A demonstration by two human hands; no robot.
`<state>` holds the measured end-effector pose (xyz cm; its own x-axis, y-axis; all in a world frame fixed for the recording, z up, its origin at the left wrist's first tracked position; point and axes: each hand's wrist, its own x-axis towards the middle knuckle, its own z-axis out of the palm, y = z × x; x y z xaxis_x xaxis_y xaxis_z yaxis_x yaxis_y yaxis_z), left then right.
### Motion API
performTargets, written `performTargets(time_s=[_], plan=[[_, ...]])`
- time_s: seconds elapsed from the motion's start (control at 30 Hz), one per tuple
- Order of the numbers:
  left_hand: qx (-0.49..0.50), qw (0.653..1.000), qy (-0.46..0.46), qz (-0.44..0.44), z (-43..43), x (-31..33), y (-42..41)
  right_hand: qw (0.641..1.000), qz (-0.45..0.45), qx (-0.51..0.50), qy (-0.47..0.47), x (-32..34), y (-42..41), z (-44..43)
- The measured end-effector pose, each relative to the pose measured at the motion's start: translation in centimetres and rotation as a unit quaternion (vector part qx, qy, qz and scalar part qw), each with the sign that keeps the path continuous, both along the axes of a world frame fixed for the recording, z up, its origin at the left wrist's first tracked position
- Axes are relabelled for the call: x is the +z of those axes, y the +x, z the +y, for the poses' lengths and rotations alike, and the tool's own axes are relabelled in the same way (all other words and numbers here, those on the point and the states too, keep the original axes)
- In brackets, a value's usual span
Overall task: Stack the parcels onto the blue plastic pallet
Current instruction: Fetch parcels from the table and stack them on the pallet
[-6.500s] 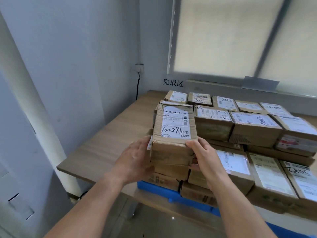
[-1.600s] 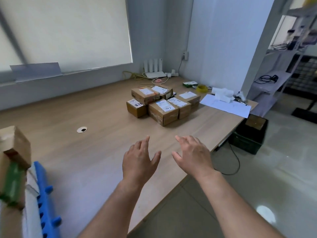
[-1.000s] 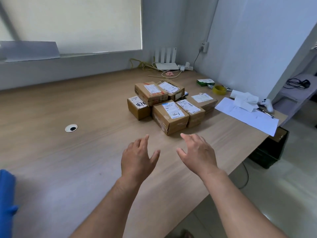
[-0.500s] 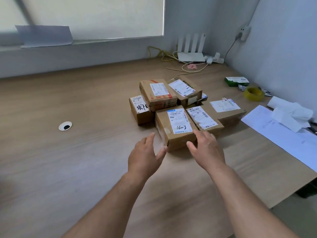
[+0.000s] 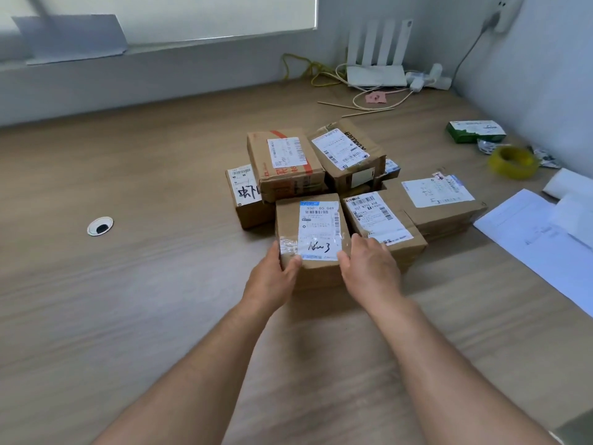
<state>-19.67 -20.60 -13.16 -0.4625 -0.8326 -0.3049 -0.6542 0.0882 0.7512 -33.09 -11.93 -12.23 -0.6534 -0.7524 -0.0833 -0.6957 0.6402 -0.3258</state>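
At the centre of the frame, the left hand (image 5: 272, 277) and right hand (image 5: 369, 268) grip the nearest parcel (image 5: 309, 226) from either side, thumbs on its taped top edge, fingers (image 5: 362, 242) curled round its flanks. It sits on the tabletop (image 5: 144, 284), against the front of a cluster of other parcels (image 5: 285, 162). White papers (image 5: 539, 239) lie at the right edge.

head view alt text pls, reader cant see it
The left hand and right hand grip the nearest parcel by its sides, in front of other parcels on a wooden table. Papers and a yellow tape roll lie at right.
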Motion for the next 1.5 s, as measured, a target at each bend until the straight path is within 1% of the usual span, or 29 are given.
performTargets(time_s=[0.1, 0.2, 0.3, 0.4, 0.47, 0.53, 0.63, 0.73, 0.97, 1.1, 1.2, 1.3, 1.5], plan=[[0.044, 0.999, -0.001, 0.006, 0.2, 0.5, 1.0, 0.999, -0.053, 0.010, 0.001, -0.6, 0.6, 0.3], [0.050, 0.999, 0.008, 0.001, 0.5, 0.4, 2.7, 0.986, -0.163, 0.015, -0.031, -1.5, 0.9, 1.1], [0.037, 0.998, 0.044, 0.013, 0.9, -0.3, 4.0, 0.958, -0.273, -0.006, -0.087, -2.5, 0.7, 1.7], [0.049, 0.992, 0.113, 0.040, 1.2, -0.9, 5.1, 0.919, -0.374, 0.006, -0.128, -3.3, 0.4, 2.2], [0.040, 0.989, 0.129, 0.059, 1.6, -1.3, 5.6, 0.895, -0.422, 0.024, -0.141, -3.6, 0.2, 2.6], [0.027, 0.989, 0.125, 0.080, 2.3, -1.3, 5.9, 0.879, -0.451, 0.038, -0.154, -3.9, 0.2, 3.1], [0.009, 0.989, 0.111, 0.099, 3.4, -0.9, 6.4, 0.874, -0.456, 0.064, -0.155, -4.1, 0.8, 3.6], [0.017, 0.989, 0.095, 0.110, 4.2, -0.4, 7.4, 0.877, -0.445, 0.093, -0.156, -3.6, 2.1, 3.8], [0.073, 0.986, 0.031, 0.147, 4.9, 1.7, 12.6, 0.825, -0.499, 0.160, -0.212, -1.5, 6.5, 2.9], [0.101, 0.983, -0.009, 0.155, 5.1, 3.2, 15.9, 0.818, -0.489, 0.199, -0.229, 0.1, 9.1, 2.1], [0.122, 0.979, -0.035, 0.158, 5.4, 4.7, 18.5, 0.803, -0.499, 0.223, -0.239, 1.8, 11.4, 1.5], [0.144, 0.975, -0.051, 0.164, 5.8, 6.2, 21.7, 0.795, -0.501, 0.236, -0.246, 3.3, 14.1, 0.9], [0.171, 0.972, -0.086, 0.133, 7.1, 8.9, 29.4, 0.771, -0.521, 0.267, -0.249, 5.7, 20.4, 0.1]])
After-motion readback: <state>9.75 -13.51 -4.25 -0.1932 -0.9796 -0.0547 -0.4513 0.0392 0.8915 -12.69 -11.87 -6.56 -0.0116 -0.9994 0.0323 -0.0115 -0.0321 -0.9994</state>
